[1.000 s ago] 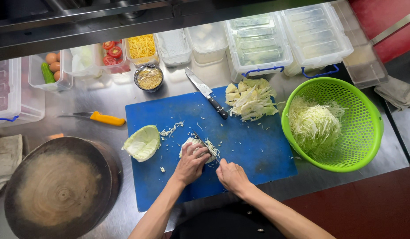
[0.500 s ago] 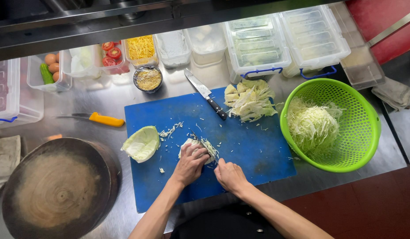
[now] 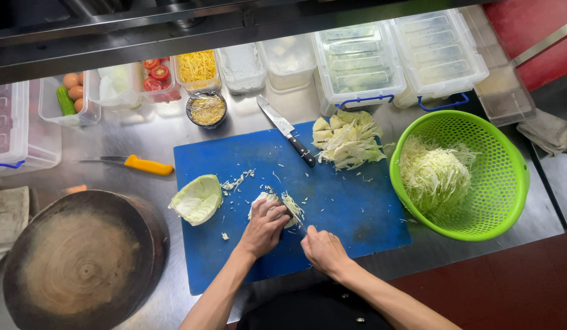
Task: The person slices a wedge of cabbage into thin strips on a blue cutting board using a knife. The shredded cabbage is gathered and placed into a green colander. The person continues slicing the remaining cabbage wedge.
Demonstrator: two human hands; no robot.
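Observation:
My left hand (image 3: pixel 265 225) presses down on a pale wedge of cabbage (image 3: pixel 263 198) on the blue cutting board (image 3: pixel 357 208). My right hand (image 3: pixel 320 247) is closed around a knife handle just right of it. The thin blade (image 3: pixel 300 223) meets the cut end of the wedge, where fine shreds (image 3: pixel 294 206) lie. A cabbage chunk (image 3: pixel 198 198) sits at the board's left edge. Rough cabbage pieces (image 3: pixel 348 137) are piled at the far right corner.
A green colander (image 3: pixel 510 177) of shredded cabbage stands to the right. A black-handled knife (image 3: pixel 288 130) lies on the board's far side, a yellow-handled knife (image 3: pixel 140 164) on the steel counter. A round wooden block (image 3: pixel 81 263) sits left. Food tubs (image 3: pixel 357 61) line the back.
Both hands stay at the wedge, shifting only slightly; the shred pile beside the blade looks much the same.

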